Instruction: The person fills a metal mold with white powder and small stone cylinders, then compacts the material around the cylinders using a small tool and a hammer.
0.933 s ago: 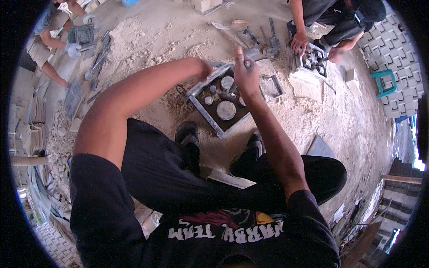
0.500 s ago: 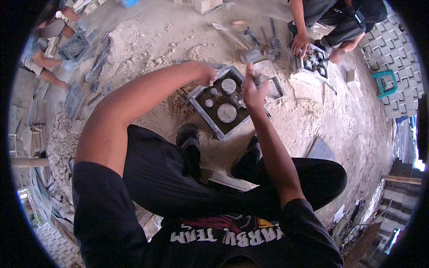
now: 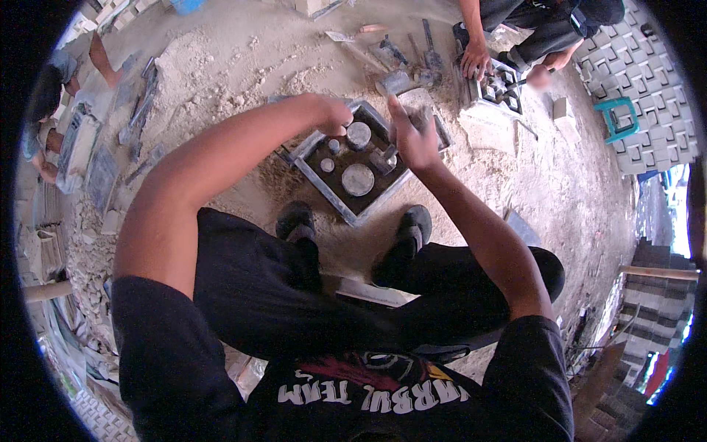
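A square grey metal mould (image 3: 333, 205) lies on the sandy ground in front of my shoes, with dark fill and several round metal plugs (image 3: 358, 179) standing in it. My left hand (image 3: 335, 116) is closed in a fist on the mould's far rim, next to a round plug. Over the mould's right side, my right hand (image 3: 414, 138) grips a small grey metal piece (image 3: 386, 157) that reaches down into the mould, index finger pointing up.
Another person's hand (image 3: 476, 60) rests on a patterned block mould (image 3: 501, 87) at the back right, with metal tools (image 3: 401, 79) lying beside it. A teal stool (image 3: 617, 118) and stacked patterned blocks (image 3: 648, 66) stand at the right. More moulds and a person are at the far left (image 3: 77, 147).
My right hand has come down from above the mould's far corner to its right side. My left hand has stayed on the far rim. The view has drawn closer.
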Motion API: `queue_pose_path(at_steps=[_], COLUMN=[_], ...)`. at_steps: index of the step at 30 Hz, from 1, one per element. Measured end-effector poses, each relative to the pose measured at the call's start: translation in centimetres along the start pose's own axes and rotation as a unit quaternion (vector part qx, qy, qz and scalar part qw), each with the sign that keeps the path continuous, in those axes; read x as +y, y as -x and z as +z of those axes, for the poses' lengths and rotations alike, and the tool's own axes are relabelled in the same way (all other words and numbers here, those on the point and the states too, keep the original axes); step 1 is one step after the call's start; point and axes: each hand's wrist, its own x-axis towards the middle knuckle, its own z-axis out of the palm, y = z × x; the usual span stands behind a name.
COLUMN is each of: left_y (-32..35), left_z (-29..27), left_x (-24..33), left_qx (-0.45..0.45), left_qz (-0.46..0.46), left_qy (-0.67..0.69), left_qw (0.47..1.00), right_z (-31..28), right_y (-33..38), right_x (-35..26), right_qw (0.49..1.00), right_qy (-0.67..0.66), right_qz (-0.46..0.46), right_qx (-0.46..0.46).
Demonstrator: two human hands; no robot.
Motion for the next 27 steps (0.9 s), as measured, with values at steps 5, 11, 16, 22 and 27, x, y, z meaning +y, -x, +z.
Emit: queue_pose_path(at_steps=[5, 11, 16, 22, 27], left_y=[0.9, 4.6, 5.4, 5.3, 2.8], left_z=[0.3, 1.9, 2.4, 1.9, 1.4], left_x=[-0.4, 1.3, 2.7, 3.6, 3.8], left_qx=[-0.045, -0.052, -0.116, -0.061, 0.019], left_qz=[0.004, -0.056, 0.009, -0.011, 0.017], left_qy=[-0.063, 0.012, -0.036, -0.036, 0.0], left_qw=[0.997, 0.997, 0.993, 0.997, 1.0], right_z=[-2.0, -4.7, -5.9, -7.1, -6.9], right_y=[1.7, 1.8, 1.5, 0.0, 1.2], right_x=[0.1, 0.7, 0.6, -0.2, 0.7], right_qw=[0.991, 0.903, 0.945, 0.953, 0.965], right_qy=[0.004, 0.086, 0.096, 0.015, 0.044], right_qz=[0.095, -0.149, -0.103, 0.002, 0.046], right_qx=[-0.096, -0.395, -0.295, -0.302, -0.254])
